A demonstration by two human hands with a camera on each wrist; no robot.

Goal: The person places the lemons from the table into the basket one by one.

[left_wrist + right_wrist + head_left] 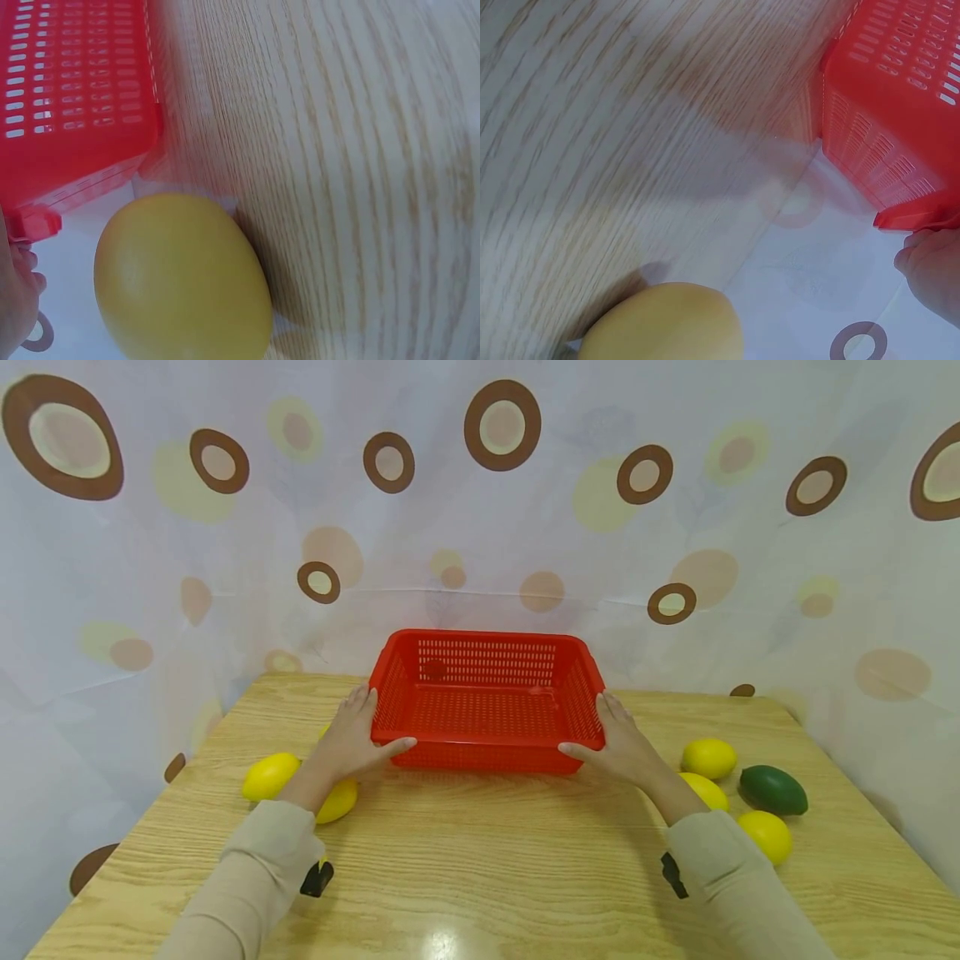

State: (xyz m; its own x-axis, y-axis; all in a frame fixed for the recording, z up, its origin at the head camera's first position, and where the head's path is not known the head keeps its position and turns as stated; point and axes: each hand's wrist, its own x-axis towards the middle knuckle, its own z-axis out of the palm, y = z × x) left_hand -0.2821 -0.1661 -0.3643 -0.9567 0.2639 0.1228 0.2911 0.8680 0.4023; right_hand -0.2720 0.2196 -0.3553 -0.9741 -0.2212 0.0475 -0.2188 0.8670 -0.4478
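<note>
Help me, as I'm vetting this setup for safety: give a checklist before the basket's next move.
1. Left hand gripping the red basket: ok.
2. Right hand gripping it: ok.
3. Basket free of fruit inside: ok, none shows.
4. Green fruit clear of the basket: ok.
5. Yellow fruits on the left fully in view: not ok, some partly hidden.
6. Basket flat on the table: cannot tell.

Red slotted basket point(483, 755), upright, seemingly on table point(480, 860).
</note>
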